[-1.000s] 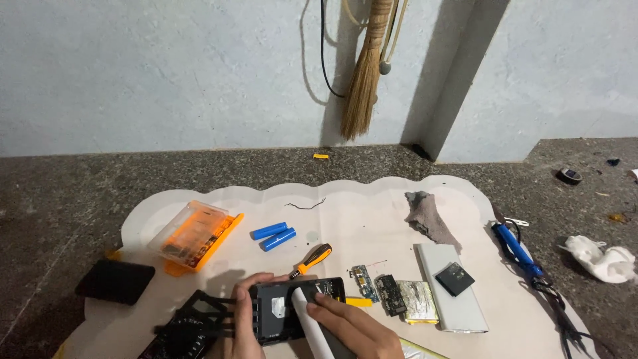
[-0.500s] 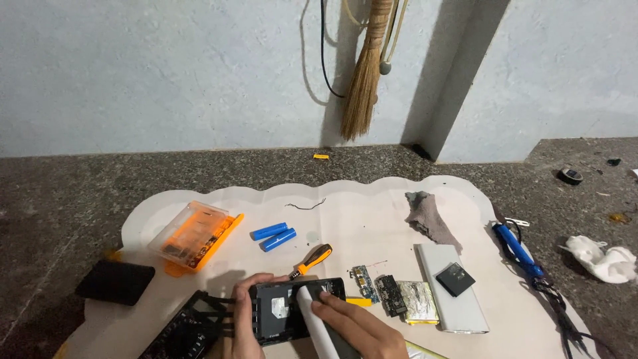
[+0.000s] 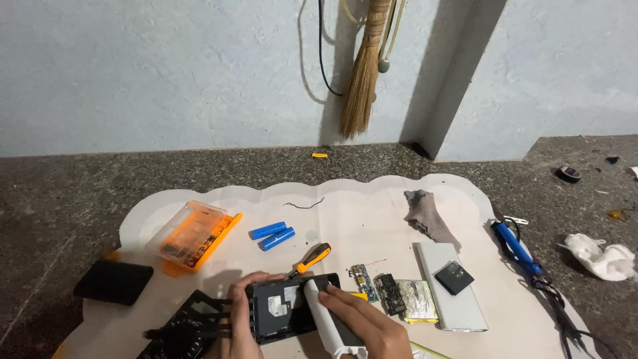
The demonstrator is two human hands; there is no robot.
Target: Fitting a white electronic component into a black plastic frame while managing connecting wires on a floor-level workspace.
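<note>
Your left hand (image 3: 240,312) still clamps the flat black rectangular device (image 3: 287,314) at the mat's near edge. Your right hand (image 3: 362,322), closed around a white cylindrical tool (image 3: 323,319), has slid its tip further up the casing, near the orange-handled screwdriver (image 3: 311,258).

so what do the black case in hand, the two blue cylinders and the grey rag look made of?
Black case: seems matte moulded plastic, with a dull, even surface and rounded corners. Blue cylinders: smooth, glossy blue skin, likely a plastic wrap; what is underneath cannot be seen. Grey rag: soft cloth, crumpled and creased, no shine.
</note>
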